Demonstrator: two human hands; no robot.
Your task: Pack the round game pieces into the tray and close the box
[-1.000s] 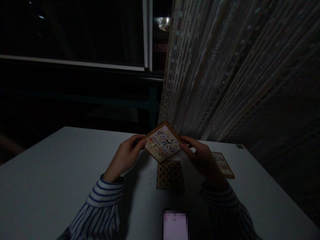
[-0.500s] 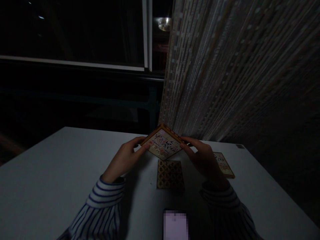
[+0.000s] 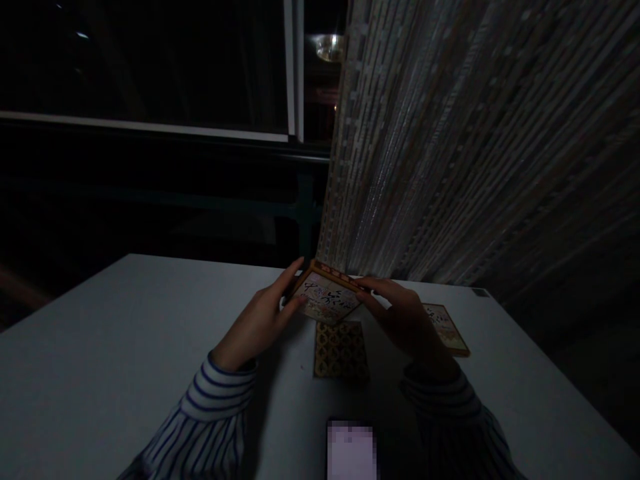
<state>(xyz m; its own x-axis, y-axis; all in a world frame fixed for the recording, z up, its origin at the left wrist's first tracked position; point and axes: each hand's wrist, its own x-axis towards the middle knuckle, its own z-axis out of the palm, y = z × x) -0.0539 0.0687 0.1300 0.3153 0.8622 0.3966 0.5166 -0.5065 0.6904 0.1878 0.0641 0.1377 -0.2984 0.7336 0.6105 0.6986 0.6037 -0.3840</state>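
Note:
A flat square box with dark characters on its pale printed face [image 3: 327, 300] is held tilted above the table, between my two hands. My left hand [image 3: 263, 317] grips its left side, thumb on the printed face. On the right side, my right hand [image 3: 403, 313] holds it with thumb and fingers. Just below the box, a square tray of round, gold-and-dark pieces [image 3: 341, 352] lies on the table. A flat item with similar print [image 3: 447, 328] rests beyond my right wrist, partly hidden by it.
The white table [image 3: 125, 360] spans the view. A phone with a blurred pale screen [image 3: 351, 450] lies near the front. A small dark patch [image 3: 481, 293] marks the far right corner. Behind the table hang a string curtain [image 3: 400, 153] and a dark window with a white frame [image 3: 294, 73].
The held box has turned and tipped, so its printed face looks flatter and its far corner sits lower and more to the left. My left hand has shifted slightly right, its fingers higher.

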